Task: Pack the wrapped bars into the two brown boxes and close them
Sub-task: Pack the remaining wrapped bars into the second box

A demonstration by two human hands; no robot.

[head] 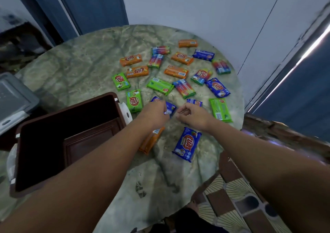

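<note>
Several wrapped bars in orange (130,60), green (134,100), blue (217,87) and rainbow (184,88) wrappers lie scattered on the round marbled table (80,66). My left hand (157,111) grips a blue bar (171,107) near the table's middle. My right hand (193,115) hovers just right of it with its fingers curled, the tips close to that bar's end; another blue bar (194,102) peeks out behind its knuckles. An open brown box (110,95) stands at the left, with a brown panel (89,143) inside. An orange bar (151,140) lies partly under my left forearm.
A blue bar (187,144) lies near the front and a green one (221,109) to the right. A white tape roll (126,114) leans against the box's right side. A grey lidded container (14,98) sits at the far left. Patterned floor tiles (232,197) show below the table edge.
</note>
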